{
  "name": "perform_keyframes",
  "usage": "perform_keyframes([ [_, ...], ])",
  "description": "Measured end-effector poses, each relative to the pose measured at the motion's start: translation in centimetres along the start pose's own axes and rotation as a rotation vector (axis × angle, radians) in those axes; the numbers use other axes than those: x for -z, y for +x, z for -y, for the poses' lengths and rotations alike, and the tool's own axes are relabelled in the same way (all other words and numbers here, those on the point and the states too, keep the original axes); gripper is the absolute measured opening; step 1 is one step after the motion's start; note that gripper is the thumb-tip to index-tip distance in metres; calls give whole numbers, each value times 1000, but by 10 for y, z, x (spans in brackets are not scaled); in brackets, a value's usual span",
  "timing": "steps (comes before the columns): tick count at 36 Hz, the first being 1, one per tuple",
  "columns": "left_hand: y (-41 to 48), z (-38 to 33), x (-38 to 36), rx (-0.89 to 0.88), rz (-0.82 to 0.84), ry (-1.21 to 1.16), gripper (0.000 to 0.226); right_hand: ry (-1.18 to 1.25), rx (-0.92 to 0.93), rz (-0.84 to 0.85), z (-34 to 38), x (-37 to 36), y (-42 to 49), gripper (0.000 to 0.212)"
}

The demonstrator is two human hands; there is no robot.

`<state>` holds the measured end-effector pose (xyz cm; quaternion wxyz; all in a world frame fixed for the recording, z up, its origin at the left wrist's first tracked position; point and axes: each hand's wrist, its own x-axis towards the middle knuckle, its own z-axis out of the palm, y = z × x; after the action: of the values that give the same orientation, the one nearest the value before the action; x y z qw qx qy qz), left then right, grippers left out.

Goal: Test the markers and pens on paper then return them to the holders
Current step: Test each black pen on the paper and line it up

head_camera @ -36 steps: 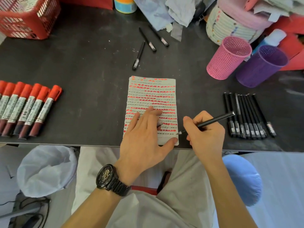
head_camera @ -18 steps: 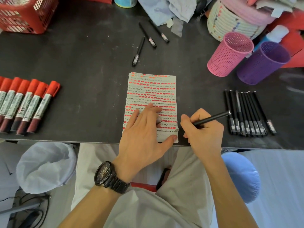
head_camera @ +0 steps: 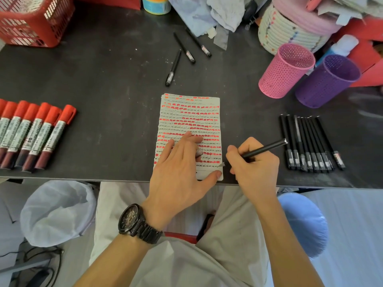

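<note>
Head: right hand (head_camera: 255, 165) keeps pen (head_camera: 266, 148) tip at paper (head_camera: 189, 112) edge; left hand (head_camera: 178, 172) unmoved.

Bright, even light w/ soft, faint shadows. Pale sheen on the dark table (head_camera: 369, 121) at right of frame. Wide-angle bend at edges; upper-left red basket (head_camera: 31, 21) looks smeared, center sharp.

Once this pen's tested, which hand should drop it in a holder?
Probably right. The right hand grips the black pen, and the pink holder and purple holder stand on its side. The left hand lies flat on the paper, pinning it.
</note>
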<state>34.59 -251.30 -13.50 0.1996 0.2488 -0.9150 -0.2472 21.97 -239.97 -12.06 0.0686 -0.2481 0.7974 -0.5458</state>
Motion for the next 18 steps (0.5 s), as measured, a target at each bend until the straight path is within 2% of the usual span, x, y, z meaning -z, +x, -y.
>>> perform_keyframes([
  [18, 0, -3, 5, 25, 26, 10, 67, -61, 6, 6, 5, 1, 1, 31],
])
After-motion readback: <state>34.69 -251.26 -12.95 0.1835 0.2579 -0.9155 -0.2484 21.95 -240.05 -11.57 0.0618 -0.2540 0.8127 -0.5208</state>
